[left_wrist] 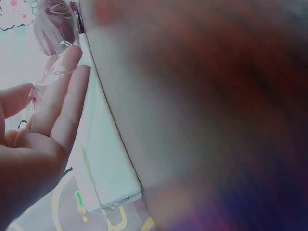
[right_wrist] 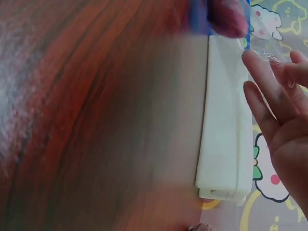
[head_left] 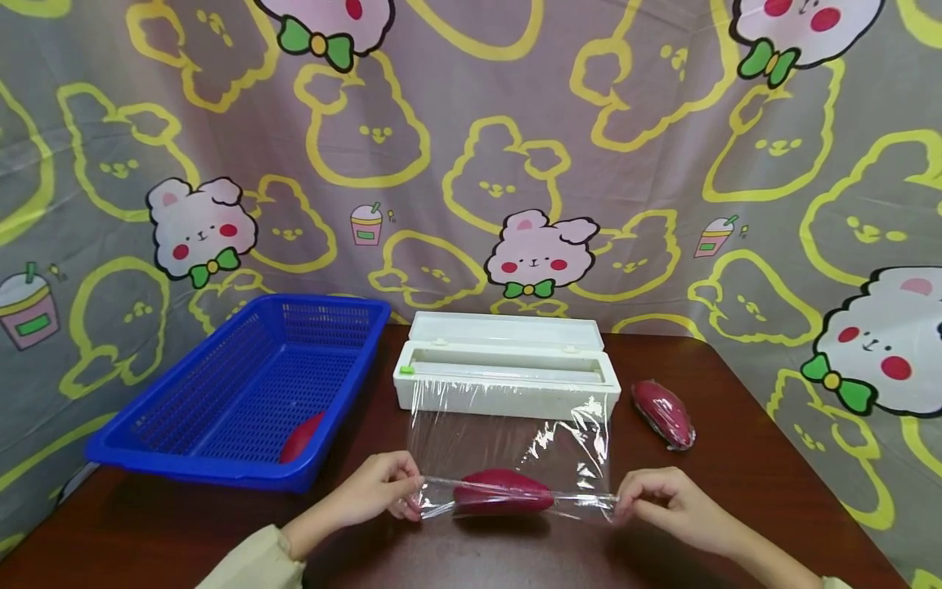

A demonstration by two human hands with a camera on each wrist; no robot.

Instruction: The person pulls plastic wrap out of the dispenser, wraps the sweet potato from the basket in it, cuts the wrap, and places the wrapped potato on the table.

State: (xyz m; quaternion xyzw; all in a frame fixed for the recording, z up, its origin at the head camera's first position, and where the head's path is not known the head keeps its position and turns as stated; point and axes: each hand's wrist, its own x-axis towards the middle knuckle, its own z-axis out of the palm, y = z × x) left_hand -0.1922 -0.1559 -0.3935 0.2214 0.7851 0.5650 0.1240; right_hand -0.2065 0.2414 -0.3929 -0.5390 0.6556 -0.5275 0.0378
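Note:
A sheet of plastic wrap (head_left: 508, 438) stretches from a white dispenser box (head_left: 508, 401) toward me. On its near part lies a red sweet potato (head_left: 508, 491), tapered at both ends, with a fold of film across its front. My left hand (head_left: 386, 487) pinches the film's left corner between thumb and fingers. At the opposite corner my right hand (head_left: 673, 507) pinches the film the same way. Both wrist views show the film gathered at the fingertips, with the sweet potato (right_wrist: 230, 18) beyond them. Its underside is hidden.
A blue plastic basket (head_left: 221, 470) stands at the left, with another red sweet potato (head_left: 300, 438) inside its near corner. Right of the dispenser lies a sweet potato wrapped in film (head_left: 662, 413). The dispenser's lid (head_left: 508, 329) is raised. A patterned cloth (head_left: 456, 196) hangs behind the table.

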